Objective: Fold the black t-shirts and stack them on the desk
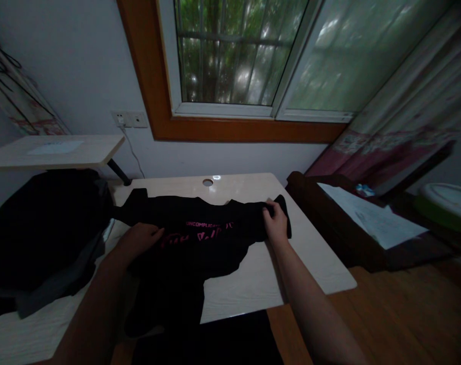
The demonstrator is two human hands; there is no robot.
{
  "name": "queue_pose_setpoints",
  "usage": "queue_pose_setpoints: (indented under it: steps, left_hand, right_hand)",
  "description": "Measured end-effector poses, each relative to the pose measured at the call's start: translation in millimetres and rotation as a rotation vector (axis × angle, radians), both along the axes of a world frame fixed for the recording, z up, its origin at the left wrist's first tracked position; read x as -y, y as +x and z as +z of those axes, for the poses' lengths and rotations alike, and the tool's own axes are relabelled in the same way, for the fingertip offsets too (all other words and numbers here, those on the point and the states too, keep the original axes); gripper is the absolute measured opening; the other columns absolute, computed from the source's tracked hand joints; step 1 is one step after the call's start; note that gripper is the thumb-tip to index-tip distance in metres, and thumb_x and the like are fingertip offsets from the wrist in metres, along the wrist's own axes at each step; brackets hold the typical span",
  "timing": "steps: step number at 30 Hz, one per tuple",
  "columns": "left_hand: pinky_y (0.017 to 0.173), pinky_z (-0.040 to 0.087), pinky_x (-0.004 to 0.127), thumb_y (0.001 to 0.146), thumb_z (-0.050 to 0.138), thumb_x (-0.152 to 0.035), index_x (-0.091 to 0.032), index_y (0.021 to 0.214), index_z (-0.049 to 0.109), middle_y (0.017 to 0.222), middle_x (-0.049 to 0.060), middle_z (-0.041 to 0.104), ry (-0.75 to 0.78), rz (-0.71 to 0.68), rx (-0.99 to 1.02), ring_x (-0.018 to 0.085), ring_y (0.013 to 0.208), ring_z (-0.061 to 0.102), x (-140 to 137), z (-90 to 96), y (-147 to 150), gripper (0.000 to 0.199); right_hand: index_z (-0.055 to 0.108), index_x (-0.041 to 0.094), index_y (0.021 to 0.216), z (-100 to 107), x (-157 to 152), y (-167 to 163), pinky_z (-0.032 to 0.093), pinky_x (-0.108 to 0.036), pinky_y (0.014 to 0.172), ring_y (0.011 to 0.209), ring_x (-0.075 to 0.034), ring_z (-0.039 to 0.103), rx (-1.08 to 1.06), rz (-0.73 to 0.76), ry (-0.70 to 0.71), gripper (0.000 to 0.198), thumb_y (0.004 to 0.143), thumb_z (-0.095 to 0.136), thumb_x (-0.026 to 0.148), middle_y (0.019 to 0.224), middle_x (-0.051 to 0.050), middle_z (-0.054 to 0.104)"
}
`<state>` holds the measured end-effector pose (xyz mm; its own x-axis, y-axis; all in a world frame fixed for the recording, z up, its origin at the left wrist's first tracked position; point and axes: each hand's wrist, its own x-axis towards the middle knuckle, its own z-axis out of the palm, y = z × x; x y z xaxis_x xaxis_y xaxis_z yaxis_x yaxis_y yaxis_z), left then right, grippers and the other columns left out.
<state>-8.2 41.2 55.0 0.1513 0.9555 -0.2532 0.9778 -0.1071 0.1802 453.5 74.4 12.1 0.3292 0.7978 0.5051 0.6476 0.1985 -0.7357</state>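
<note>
A black shirt (pixel 215 256) with pink lettering lies spread and rumpled over the pale desk, part of it hanging past the front edge. My right hand (pixel 276 222) is closed on the cloth near its right end, with the thumb on top. On the left side of the lettering, my left hand (pixel 141 239) has its fingers together on the fabric and seems to pinch it. The dim light hides the folds and the fingertips of the left hand.
A dark heap of clothes (pixel 47 233) sits on the desk (pixel 241 299) at left, under a raised shelf (pixel 55 152). Behind stands a window (pixel 238 56). On the right, papers (pixel 370 215) lie on a brown piece of furniture (pixel 306 187). A white cable (pixel 133 149) hangs from a wall socket.
</note>
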Motion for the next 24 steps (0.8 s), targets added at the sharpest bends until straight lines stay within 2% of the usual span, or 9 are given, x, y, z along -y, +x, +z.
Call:
queue_pose_setpoints:
  steps: [6,12,16,19,21,24]
  left_hand:
    - [0.069,0.044,0.031,0.097,0.039,-0.047,-0.022,0.083,0.076,0.089,0.009,0.077,-0.105,0.011,-0.004,0.023,0.082,0.071,21.5,-1.0,6.0,0.046]
    - [0.070,0.045,0.031,0.096,0.037,-0.046,-0.021,0.084,0.076,0.089,0.009,0.077,-0.215,0.049,0.075,0.022,0.080,0.070,53.4,-2.6,-3.2,0.048]
    - [0.062,0.043,0.030,0.092,0.042,-0.045,-0.021,0.074,0.073,0.078,0.007,0.075,-0.327,0.035,0.151,0.021,0.070,0.068,73.1,-2.2,-14.6,0.043]
    - [0.059,0.043,0.029,0.091,0.044,-0.046,-0.022,0.073,0.070,0.074,0.004,0.073,-0.385,-0.020,0.209,0.021,0.067,0.067,76.3,5.1,-19.8,0.040]
    - [0.064,0.046,0.029,0.092,0.044,-0.047,-0.024,0.079,0.071,0.079,0.003,0.074,-0.353,-0.076,0.244,0.020,0.071,0.068,69.0,14.7,-19.6,0.038]
    - [0.077,0.049,0.032,0.095,0.045,-0.043,-0.028,0.096,0.072,0.094,0.003,0.076,-0.160,-0.106,0.239,0.021,0.085,0.069,44.5,29.6,-13.8,0.032]
  right_hand:
    - [0.068,0.020,0.108,0.7,1.9,-0.7,0.052,-0.044,0.093,0.098,-0.029,0.068,0.062,0.038,-0.045,0.031,0.090,0.053,0.039,0.104,-0.010,0.073]
    - [0.067,0.021,0.115,3.9,5.6,-7.8,0.053,-0.044,0.096,0.108,-0.029,0.069,0.267,0.183,-0.147,0.031,0.092,0.050,0.034,0.114,-0.010,0.073]
    - [0.067,0.024,0.118,2.3,6.7,-13.0,0.055,-0.043,0.096,0.108,-0.027,0.070,0.344,0.295,-0.177,0.031,0.093,0.051,0.031,0.116,-0.009,0.074]
    - [0.068,0.023,0.119,2.0,5.9,-13.5,0.054,-0.044,0.099,0.110,-0.027,0.069,0.358,0.373,-0.175,0.031,0.092,0.053,0.030,0.118,-0.009,0.073]
    - [0.067,0.024,0.120,4.3,4.5,-12.5,0.054,-0.045,0.099,0.111,-0.027,0.069,0.374,0.413,-0.174,0.032,0.092,0.053,0.029,0.118,-0.009,0.073]
    - [0.067,0.024,0.120,13.2,1.5,-10.9,0.053,-0.046,0.099,0.109,-0.028,0.067,0.433,0.429,-0.157,0.033,0.090,0.053,0.025,0.114,-0.008,0.073]
